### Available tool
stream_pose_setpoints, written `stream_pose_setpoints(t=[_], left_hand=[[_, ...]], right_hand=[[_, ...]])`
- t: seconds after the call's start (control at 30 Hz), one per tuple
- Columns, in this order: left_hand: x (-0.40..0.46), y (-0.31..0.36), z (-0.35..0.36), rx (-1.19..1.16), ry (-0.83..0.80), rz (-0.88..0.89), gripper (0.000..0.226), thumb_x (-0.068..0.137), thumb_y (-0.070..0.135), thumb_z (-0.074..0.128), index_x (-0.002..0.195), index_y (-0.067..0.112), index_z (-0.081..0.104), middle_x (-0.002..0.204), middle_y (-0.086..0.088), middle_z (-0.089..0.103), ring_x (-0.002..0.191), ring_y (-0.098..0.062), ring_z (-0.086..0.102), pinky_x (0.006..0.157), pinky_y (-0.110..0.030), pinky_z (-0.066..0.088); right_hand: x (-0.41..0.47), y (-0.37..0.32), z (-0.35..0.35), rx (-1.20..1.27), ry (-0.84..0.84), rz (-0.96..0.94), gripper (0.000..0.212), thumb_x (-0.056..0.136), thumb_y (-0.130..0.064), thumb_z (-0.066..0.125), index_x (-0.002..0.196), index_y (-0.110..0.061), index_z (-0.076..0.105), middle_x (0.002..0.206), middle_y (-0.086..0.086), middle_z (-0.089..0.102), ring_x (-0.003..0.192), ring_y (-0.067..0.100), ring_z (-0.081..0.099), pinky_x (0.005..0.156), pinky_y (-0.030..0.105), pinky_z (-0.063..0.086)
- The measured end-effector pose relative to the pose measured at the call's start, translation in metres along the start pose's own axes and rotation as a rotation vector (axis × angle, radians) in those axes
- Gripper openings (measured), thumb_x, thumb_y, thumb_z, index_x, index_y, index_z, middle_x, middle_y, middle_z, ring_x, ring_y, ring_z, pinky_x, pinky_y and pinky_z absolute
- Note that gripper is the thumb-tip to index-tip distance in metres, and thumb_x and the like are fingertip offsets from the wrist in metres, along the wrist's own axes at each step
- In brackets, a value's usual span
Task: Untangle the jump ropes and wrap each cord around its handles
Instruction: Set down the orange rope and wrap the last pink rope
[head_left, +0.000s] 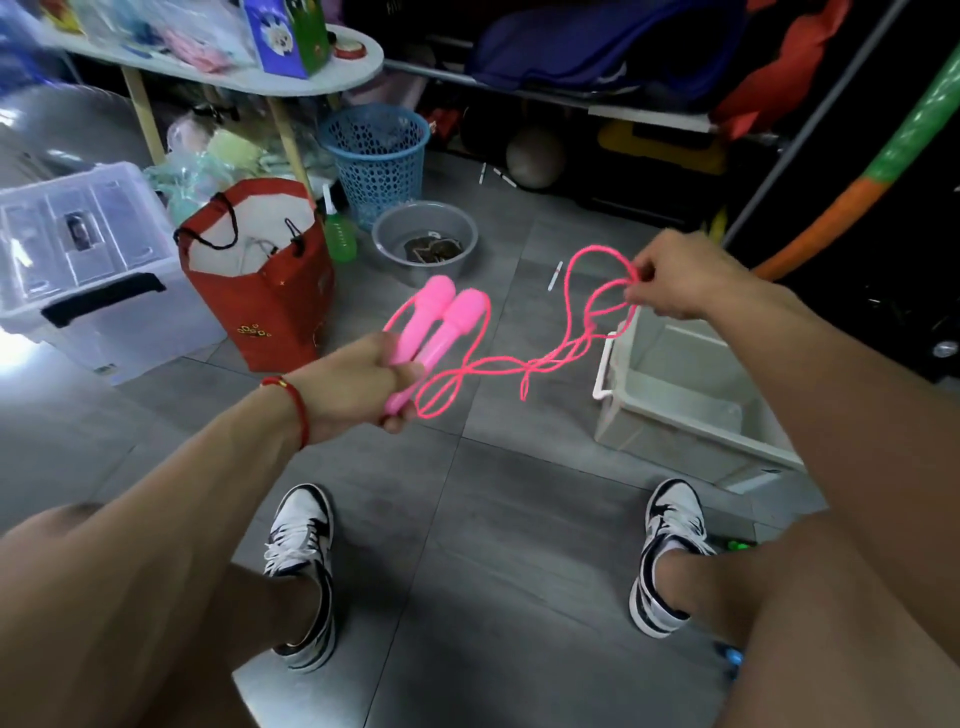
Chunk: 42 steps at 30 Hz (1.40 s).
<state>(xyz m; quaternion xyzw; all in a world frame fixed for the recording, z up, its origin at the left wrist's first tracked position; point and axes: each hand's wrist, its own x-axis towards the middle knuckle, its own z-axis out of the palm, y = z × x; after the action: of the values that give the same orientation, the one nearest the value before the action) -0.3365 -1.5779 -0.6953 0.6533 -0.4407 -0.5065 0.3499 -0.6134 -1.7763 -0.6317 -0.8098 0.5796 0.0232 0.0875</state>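
The 2 pink handles (434, 332) sat side by side in your left hand (358, 387), heads pointing to 1 o'clock and butts poking out below your fist. The pink cord (524, 364) ran from them toward 3 o'clock, sagging and crossing itself in loose loops, up to your right hand (675, 278). That line from handles to far loop was the one the wrap turns on, I'd say: your left hand had the handles, your right had the slack. Your left fingers were curled tight around both handles. Your right fingers pinched the cord's end loops, narrow, nothing else in them. A white bin (680, 395) stood on the floor at 4 o'clock, a red bag (270, 291) at 10.
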Motion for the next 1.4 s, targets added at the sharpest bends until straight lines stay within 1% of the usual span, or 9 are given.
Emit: stream_pose_setpoints(t=[0.1,0.23,0.37,0.57,0.73,0.9,1.1,1.27,1.4], left_hand=[[-0.005,-0.001,0.01,0.095,-0.07,0.069,0.017,0.104,0.008,0.047,0.118,0.0,0.047,0.082,-0.015,0.053,0.07,-0.028,0.054,0.049,-0.03,0.046],[-0.015,-0.001,0.031,0.066,-0.267,0.131,0.014,0.104,0.008,0.048,0.117,0.004,0.049,0.089,-0.016,0.063,0.068,-0.022,0.05,0.051,-0.028,0.043],[-0.019,-0.001,0.038,0.009,-0.368,0.133,0.01,0.104,0.007,0.047,0.113,0.003,0.048,0.085,-0.008,0.059,0.067,-0.022,0.048,0.051,-0.026,0.041],[-0.021,0.011,0.048,-0.245,-0.381,0.057,0.017,0.103,0.008,0.048,0.109,-0.006,0.053,0.08,-0.011,0.061,0.06,-0.016,0.048,0.05,-0.024,0.039],[-0.014,0.009,0.053,-0.256,-0.405,0.004,0.026,0.102,0.008,0.05,0.115,-0.015,0.051,0.079,-0.009,0.055,0.064,-0.015,0.047,0.051,-0.023,0.038],[-0.006,0.012,0.046,-0.584,-0.427,-0.02,0.023,0.093,0.011,0.054,0.113,-0.003,0.054,0.079,-0.007,0.053,0.062,-0.01,0.044,0.049,-0.019,0.031],[0.005,0.038,0.033,-1.022,-0.387,0.12,0.018,0.097,0.013,0.039,0.108,0.005,0.051,0.085,-0.001,0.051,0.063,-0.004,0.046,0.049,-0.014,0.039],[0.014,0.044,0.043,-0.937,-0.128,0.137,0.018,0.103,0.01,0.04,0.104,-0.001,0.054,0.104,-0.02,0.052,0.06,-0.008,0.048,0.049,-0.016,0.04],[0.011,0.05,0.054,-0.957,-0.235,0.104,0.019,0.1,0.011,0.042,0.107,-0.003,0.054,0.117,-0.032,0.062,0.063,-0.009,0.049,0.052,-0.016,0.037]], right_hand=[[-0.012,-0.021,0.018,-0.07,-0.098,-0.157,0.046,0.089,-0.03,0.066,0.135,-0.029,0.06,0.131,0.002,0.065,0.121,0.026,0.06,0.103,0.032,0.046],[-0.046,-0.056,0.052,0.6,-0.154,-0.379,0.056,0.098,-0.057,0.048,0.148,-0.032,0.044,0.148,-0.008,0.05,0.132,0.009,0.049,0.116,0.034,0.035],[-0.063,-0.068,0.073,0.88,-0.148,-0.406,0.034,0.091,-0.049,0.055,0.111,-0.024,0.068,0.101,-0.004,0.073,0.091,0.019,0.068,0.084,0.042,0.054],[-0.053,-0.056,0.056,0.816,-0.043,-0.437,0.027,0.091,-0.042,0.065,0.085,-0.017,0.075,0.075,0.016,0.065,0.062,0.008,0.047,0.058,0.025,0.038],[-0.051,-0.054,0.055,0.768,-0.028,-0.46,0.03,0.093,-0.043,0.064,0.086,-0.016,0.075,0.067,0.006,0.067,0.059,0.003,0.047,0.058,0.02,0.038],[-0.038,-0.042,0.058,1.159,-0.151,-0.26,0.056,0.098,-0.057,0.043,0.11,-0.004,0.059,0.065,-0.001,0.059,0.054,0.017,0.034,0.053,0.032,0.024],[-0.051,-0.046,0.092,0.607,0.051,-0.346,0.027,0.105,-0.039,0.039,0.098,-0.026,0.062,0.07,-0.005,0.06,0.071,0.014,0.059,0.071,0.031,0.044],[-0.068,-0.071,0.088,0.735,-0.053,-0.368,0.036,0.105,-0.039,0.038,0.081,-0.027,0.062,0.064,0.002,0.053,0.057,0.008,0.048,0.062,0.034,0.041],[-0.079,-0.076,0.084,0.92,-0.222,-0.342,0.042,0.107,-0.033,0.041,0.069,-0.023,0.054,0.047,-0.012,0.037,0.043,0.004,0.032,0.05,0.024,0.029]])
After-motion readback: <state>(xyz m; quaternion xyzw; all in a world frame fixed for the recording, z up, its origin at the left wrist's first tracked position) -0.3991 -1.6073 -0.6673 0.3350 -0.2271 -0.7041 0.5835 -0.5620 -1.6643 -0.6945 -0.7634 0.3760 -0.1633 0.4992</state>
